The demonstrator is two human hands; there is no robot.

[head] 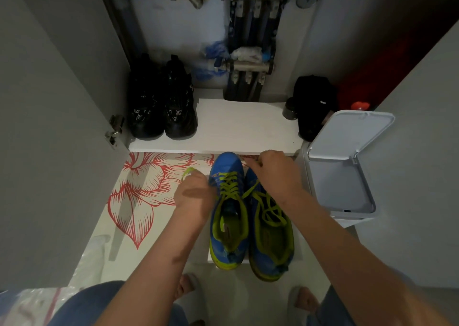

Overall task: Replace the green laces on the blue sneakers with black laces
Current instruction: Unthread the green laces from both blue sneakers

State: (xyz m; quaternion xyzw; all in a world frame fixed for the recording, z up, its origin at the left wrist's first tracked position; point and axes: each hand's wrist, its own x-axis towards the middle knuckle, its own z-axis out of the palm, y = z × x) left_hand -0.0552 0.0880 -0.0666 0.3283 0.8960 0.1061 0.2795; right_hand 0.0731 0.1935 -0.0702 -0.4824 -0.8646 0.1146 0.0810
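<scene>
I'm looking down into an open closet. The blue sneakers (250, 226) are sitting side by side on a white surface with a red flower print (144, 189), toes pointing at the edge of a white shelf (246, 127). The green laces (229, 185) are still threaded in both.

Left hand (193, 195) is curling its fingers round a lace end, pulling it out left of the sneakers. Right hand (275, 174) is pinching a strand over the right toe.

Black shoes (161, 107) are standing on the shelf, with pipes (248, 52) behind. A white bin (342, 176) is standing to the right, lid open.
</scene>
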